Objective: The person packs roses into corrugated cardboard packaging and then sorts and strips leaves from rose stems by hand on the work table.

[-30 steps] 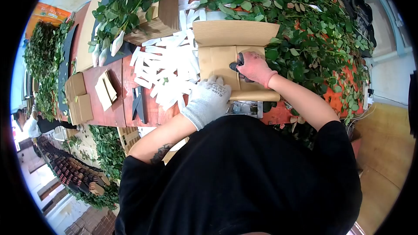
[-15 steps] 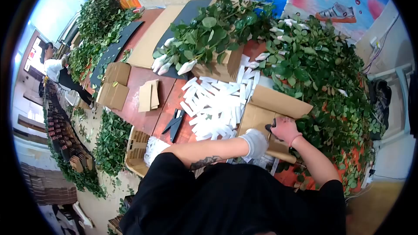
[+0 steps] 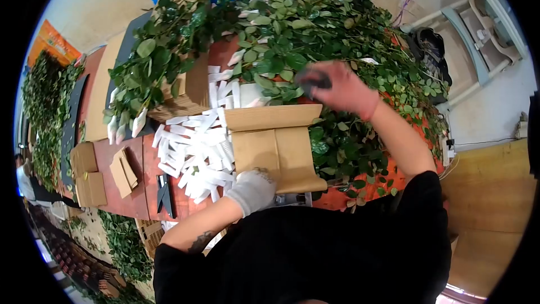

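A creased brown cardboard sheet [image 3: 292, 160] lies in front of me, its far flap raised. My left hand [image 3: 253, 191], in a whitish-grey glove, is closed at its lower left edge; the fingertips are partly hidden. Up and to the right, my right hand [image 3: 340, 90], in a pink glove, is raised above the leaves. It is closed around a dark object [image 3: 314, 81], too blurred to name. White paper-like strips [image 3: 197, 152] lie in a loose pile left of the cardboard. Leafy rose stems [image 3: 337, 28] spread behind and right of it.
More roses with wrapped white heads [image 3: 138, 123] lie on a cardboard stack [image 3: 194, 93]. A black tool [image 3: 165, 196] and small cardboard pieces [image 3: 124, 171] lie on the red table [image 3: 109, 208]. A shelf [image 3: 467, 39] stands at right; another person [image 3: 34, 186] is at far left.
My right hand has lifted off the cardboard, carrying the dark object up and away. My left hand stays at the cardboard, now nearer its left edge. The view has turned right.
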Available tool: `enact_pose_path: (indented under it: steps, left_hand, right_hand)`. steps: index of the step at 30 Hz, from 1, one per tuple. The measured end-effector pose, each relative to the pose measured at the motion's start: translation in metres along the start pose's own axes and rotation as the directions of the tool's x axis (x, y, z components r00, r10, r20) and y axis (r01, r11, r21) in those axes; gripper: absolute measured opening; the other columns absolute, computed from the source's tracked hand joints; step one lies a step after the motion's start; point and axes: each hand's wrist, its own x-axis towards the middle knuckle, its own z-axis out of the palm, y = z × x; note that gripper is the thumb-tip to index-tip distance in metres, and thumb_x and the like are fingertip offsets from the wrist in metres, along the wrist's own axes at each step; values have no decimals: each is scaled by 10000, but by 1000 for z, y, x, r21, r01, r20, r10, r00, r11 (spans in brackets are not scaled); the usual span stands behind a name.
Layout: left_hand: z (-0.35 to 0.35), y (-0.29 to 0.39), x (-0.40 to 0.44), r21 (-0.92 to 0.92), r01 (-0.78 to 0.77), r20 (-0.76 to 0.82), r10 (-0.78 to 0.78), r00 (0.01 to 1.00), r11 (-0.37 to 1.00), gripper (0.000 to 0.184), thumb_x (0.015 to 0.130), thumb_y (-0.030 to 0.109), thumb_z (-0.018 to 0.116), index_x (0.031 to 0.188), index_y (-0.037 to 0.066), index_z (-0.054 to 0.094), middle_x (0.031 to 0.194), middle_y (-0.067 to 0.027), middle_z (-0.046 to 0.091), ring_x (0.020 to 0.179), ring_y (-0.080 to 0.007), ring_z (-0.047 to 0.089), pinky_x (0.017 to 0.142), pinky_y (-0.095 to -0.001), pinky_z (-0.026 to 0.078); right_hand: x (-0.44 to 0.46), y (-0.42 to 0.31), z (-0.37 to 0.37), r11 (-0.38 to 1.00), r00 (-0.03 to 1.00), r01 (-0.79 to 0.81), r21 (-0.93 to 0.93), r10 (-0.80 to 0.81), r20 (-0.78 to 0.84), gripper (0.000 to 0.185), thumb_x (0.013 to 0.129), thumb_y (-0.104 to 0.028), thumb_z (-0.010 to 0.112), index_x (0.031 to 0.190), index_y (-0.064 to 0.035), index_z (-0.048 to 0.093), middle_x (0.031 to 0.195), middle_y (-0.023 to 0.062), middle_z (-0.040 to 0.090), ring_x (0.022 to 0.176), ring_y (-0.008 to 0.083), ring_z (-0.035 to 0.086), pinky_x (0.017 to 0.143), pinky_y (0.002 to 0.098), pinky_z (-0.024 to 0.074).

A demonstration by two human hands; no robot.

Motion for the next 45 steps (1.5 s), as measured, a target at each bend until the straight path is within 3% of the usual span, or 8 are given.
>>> enact_pose_path:
  steps: [11, 18, 29, 34, 36, 39, 42, 45]
  left_hand:
    - [3, -1, 7, -21, 56, 30, -55, 998, 998, 252, 777, 176, 524, 955, 24, 616, 1122, -183, 544, 1092, -313, 527, 889, -396, 463]
    - [6, -45, -12, -270, -140, -213, 83, 973, 953, 407, 779, 300, 611, 1065, 12, 577, 1194, -184, 552, 1132, -282, 526, 936, -385, 445]
    - [-140, -143, 34, -901, -394, -407, -38, 913, 183, 607, 836, 415, 659, 1236, -17, 510, 1009, -89, 634, 860, -147, 620, 795, -278, 493]
    - [-145, -182, 125, -832, -424, -550, -428, 717, 359, 683, 867, 328, 622, 1394, 23, 313, 1348, -139, 453, 1215, -206, 465, 945, -314, 424]
    - [-151, -206, 134, -751, -30, -478, -512, 714, 659, 615, 840, 324, 625, 1342, 40, 410, 1294, -163, 507, 1210, -247, 481, 953, -333, 423]
    - [-135, -229, 147, -72, 272, -847, -203, 492, 960, 398, 786, 342, 564, 1115, 119, 594, 1028, -144, 634, 929, -323, 614, 838, -442, 476]
    - [-115, -239, 166, -43, 369, -509, -338, 792, 929, 368, 785, 368, 558, 1050, 119, 617, 916, -143, 653, 838, -335, 629, 794, -451, 489]
    - [-93, -239, 173, -133, 250, -519, -282, 807, 959, 291, 795, 339, 538, 929, 92, 612, 906, -161, 651, 884, -344, 619, 768, -459, 477]
  right_hand:
    - [148, 203, 61, 830, 969, 183, -527, -61, 240, 456, 764, -216, 580, 1188, -67, 501, 1105, 146, 585, 1070, 302, 548, 947, 378, 419]
    - [174, 221, 82, 609, 835, 142, -780, 349, 425, 683, 772, -301, 527, 1371, -48, 317, 1295, 160, 500, 1175, 298, 500, 971, 367, 394]
    - [144, 206, -1, 896, 967, -26, -443, -90, -238, 397, 769, -275, 629, 1126, -104, 605, 1139, 141, 607, 1035, 316, 576, 927, 386, 446]
    - [136, 184, -18, 952, 912, -79, -295, -51, -408, 122, 764, -149, 607, 847, -98, 679, 893, 102, 662, 837, 300, 622, 767, 358, 497]
    - [135, 189, -26, 969, 934, -86, -230, -2, -356, 119, 762, -133, 606, 849, -93, 677, 891, 110, 662, 846, 305, 621, 774, 364, 493]
    - [139, 195, -29, 978, 937, -81, -195, 8, -351, 161, 771, -140, 586, 901, -98, 672, 932, 114, 657, 875, 302, 614, 801, 366, 485]
    - [161, 171, -15, 904, 910, 86, -419, -242, -335, 224, 776, -146, 545, 969, -102, 650, 961, 122, 636, 908, 294, 605, 843, 380, 466]
    - [210, 191, 19, 735, 916, 324, -596, -402, 2, 225, 785, -148, 513, 967, -108, 639, 928, 107, 653, 923, 290, 615, 840, 371, 471]
